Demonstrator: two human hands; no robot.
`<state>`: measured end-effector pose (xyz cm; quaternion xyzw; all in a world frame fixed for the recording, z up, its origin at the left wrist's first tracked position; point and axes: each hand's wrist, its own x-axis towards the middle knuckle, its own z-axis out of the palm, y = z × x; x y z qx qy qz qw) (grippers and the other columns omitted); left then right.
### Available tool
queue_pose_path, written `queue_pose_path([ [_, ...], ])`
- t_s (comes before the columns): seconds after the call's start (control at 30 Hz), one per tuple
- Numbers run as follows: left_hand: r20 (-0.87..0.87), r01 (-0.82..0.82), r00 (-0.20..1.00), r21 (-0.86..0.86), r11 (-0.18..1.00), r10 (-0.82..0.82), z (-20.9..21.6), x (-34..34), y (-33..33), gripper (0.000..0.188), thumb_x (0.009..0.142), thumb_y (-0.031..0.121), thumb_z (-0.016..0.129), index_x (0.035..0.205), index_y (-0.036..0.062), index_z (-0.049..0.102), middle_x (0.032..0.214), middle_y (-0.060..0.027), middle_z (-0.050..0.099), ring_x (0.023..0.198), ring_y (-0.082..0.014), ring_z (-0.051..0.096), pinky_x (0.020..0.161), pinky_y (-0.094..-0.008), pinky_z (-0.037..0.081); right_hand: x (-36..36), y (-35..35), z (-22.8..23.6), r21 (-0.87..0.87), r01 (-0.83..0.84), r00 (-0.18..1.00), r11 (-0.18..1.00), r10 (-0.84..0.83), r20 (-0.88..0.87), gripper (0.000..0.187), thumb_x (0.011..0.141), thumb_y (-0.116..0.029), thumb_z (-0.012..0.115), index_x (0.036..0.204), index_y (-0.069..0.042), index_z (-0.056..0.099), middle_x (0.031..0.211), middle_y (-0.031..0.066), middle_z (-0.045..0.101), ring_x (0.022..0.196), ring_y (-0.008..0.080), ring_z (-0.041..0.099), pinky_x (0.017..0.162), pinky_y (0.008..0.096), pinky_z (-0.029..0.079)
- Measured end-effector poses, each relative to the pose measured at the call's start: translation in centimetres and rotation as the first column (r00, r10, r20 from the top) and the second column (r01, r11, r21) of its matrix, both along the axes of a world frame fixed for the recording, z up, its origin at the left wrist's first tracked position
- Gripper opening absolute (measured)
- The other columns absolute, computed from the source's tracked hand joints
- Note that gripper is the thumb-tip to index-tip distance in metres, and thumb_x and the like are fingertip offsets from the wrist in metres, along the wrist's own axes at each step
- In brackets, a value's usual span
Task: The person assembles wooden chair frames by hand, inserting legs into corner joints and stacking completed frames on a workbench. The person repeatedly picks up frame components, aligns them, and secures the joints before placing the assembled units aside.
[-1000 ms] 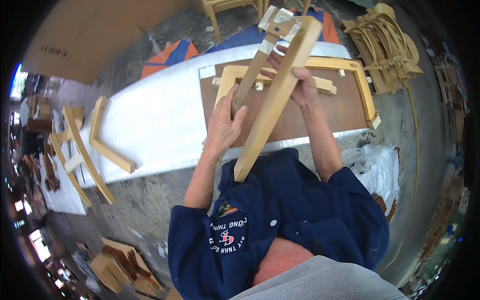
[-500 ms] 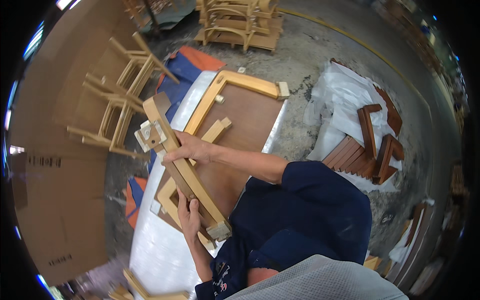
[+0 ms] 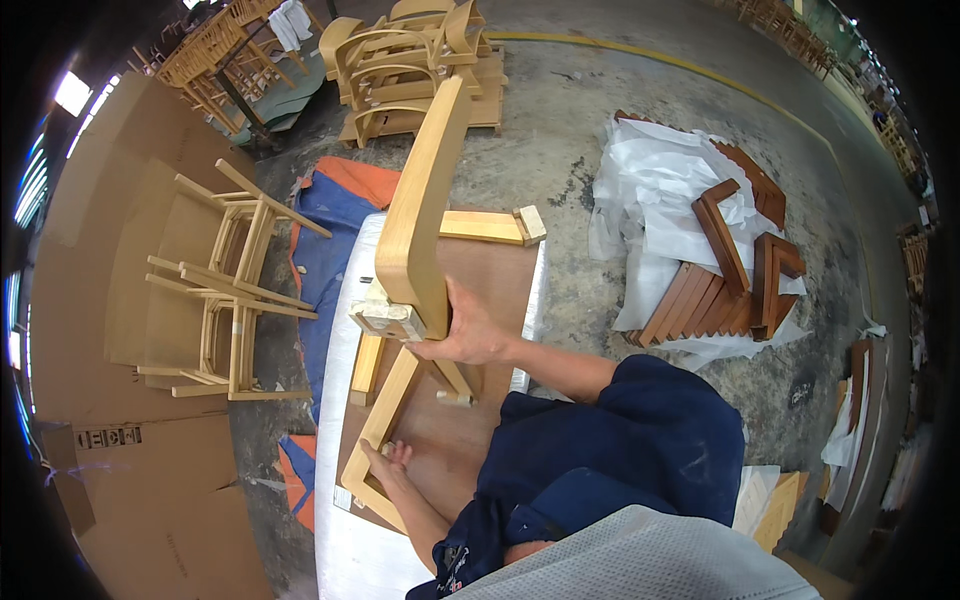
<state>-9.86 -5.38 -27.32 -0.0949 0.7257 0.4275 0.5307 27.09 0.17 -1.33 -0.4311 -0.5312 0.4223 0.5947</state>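
Note:
My right hand (image 3: 470, 325) grips a light wooden L-shaped frame piece (image 3: 425, 200) near its end, tilted up toward the camera. A pale padded block (image 3: 390, 318) sits at its near corner, beside my fingers. Below it, my left hand (image 3: 392, 465) is low over a second L-shaped wooden piece (image 3: 380, 425), thumb at its edge and fingers apart. That piece lies on a brown board (image 3: 490, 290). At the board's far end lies another wooden piece (image 3: 480, 226) with a pale block on its tip, partly hidden by the raised piece.
The board rests on a white-wrapped surface (image 3: 340, 550). Stacked light chair frames (image 3: 235, 290) and a large cardboard sheet (image 3: 90, 350) stand left. Curved wooden parts (image 3: 410, 80) are stacked at the back. Dark brown L-shaped pieces (image 3: 720, 235) lie on white sheeting at right.
The right hand has swung the held piece up, one end now pointing away and upward. My left hand has let go of it and moved down to the piece on the board.

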Motion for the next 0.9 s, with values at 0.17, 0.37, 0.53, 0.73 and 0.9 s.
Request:
queue_pose_path([
  [0.17,-0.128,-0.036,0.991,-0.056,0.998,0.028,-1.2,-1.0,3.5,0.077,0.084,0.06,0.062,0.138,0.0072,0.042,0.129,-0.0216,0.049,0.097,-0.038,0.059,0.08,-0.0552,0.052,1.9,0.8,0.4,-0.062,-0.048,0.993,0.997,0.054,0.109,0.085,0.068,-0.022,0.084,0.138,-0.002,0.039,0.123,0.0128,0.056,0.116,0.0231,0.055,0.102,0.037,0.041],
  [0.37,-0.177,-0.133,0.972,0.137,0.982,0.156,2.0,0.6,4.5,0.067,0.086,0.047,0.065,0.132,0.0016,0.046,0.125,-0.0201,0.056,0.103,-0.0333,0.061,0.079,-0.0523,0.053,3.6,1.1,-0.2,0.025,-0.107,0.994,0.994,0.108,-0.025,0.085,0.07,-0.02,0.083,0.139,-0.002,0.039,0.125,0.0113,0.057,0.118,0.0211,0.054,0.103,0.0361,0.041],
  [0.53,-0.397,-0.162,0.751,0.664,0.73,0.527,14.9,6.5,3.5,0.042,0.082,0.022,0.066,0.12,0.0059,0.055,0.12,-0.0156,0.06,0.104,-0.0296,0.063,0.073,-0.0453,0.055,5.7,2.1,-0.6,0.029,-0.206,0.971,0.978,0.208,-0.119,0.08,0.07,-0.015,0.082,0.137,-0.002,0.04,0.12,0.0106,0.06,0.111,0.0203,0.059,0.1,0.0357,0.045],
  [0.73,-0.267,0.06,0.812,0.923,0.381,0.519,27.8,2.5,2.0,0.025,0.082,0.015,0.061,0.097,-0.0026,0.051,0.085,-0.01,0.057,0.079,-0.0206,0.058,0.071,-0.0347,0.054,5.8,5.4,0.5,0.127,-0.528,0.731,0.84,0.526,-0.435,0.065,0.072,-0.016,0.076,0.127,0.0,0.047,0.103,0.0138,0.064,0.091,0.024,0.067,0.083,0.0395,0.058],
  [0.9,-0.255,0.234,0.933,0.966,0.11,0.254,33.5,5.2,1.3,0.044,0.081,0.016,0.061,0.117,-0.0043,0.047,0.097,-0.0112,0.052,0.083,-0.0185,0.054,0.068,-0.0314,0.052,2.7,6.4,0.5,0.139,-0.712,0.54,0.688,0.663,-0.519,0.059,0.076,-0.018,0.072,0.125,0.001,0.048,0.107,0.0147,0.059,0.097,0.0248,0.065,0.081,0.0422,0.059],
])
